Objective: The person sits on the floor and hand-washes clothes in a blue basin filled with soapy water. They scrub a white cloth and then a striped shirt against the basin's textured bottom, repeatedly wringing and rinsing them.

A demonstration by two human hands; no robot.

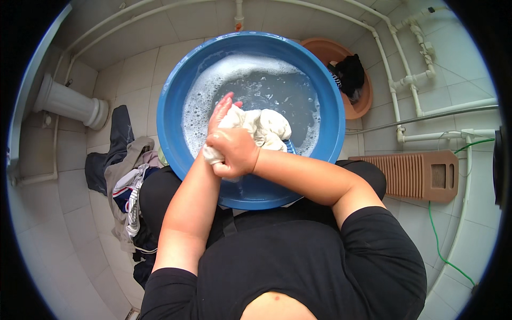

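Note:
A wet white cloth (261, 127) hangs bunched over the soapy water of a large blue basin (172, 101). My right hand (237, 152) is closed in a fist around one end of it, pressed close to my left wrist. My left hand (220, 111) stands beside the cloth, touching it, with its visible fingers stretched out and pointing away from me; the cloth and my right hand hide part of its palm. A bit of blue striped fabric (289, 146) shows under the cloth's right side. White suds (198, 106) ring the grey water, and drops fall below my right fist.
Behind the basin on the right, an orange-brown tub (364, 104) holds dark clothes (350, 74). A brown washboard (410, 175) lies to my right, near a green hose (436, 234). Clothes (120, 160) are heaped on the tiles at my left, by a white pedestal (69, 104). White pipes (392, 88) line the walls.

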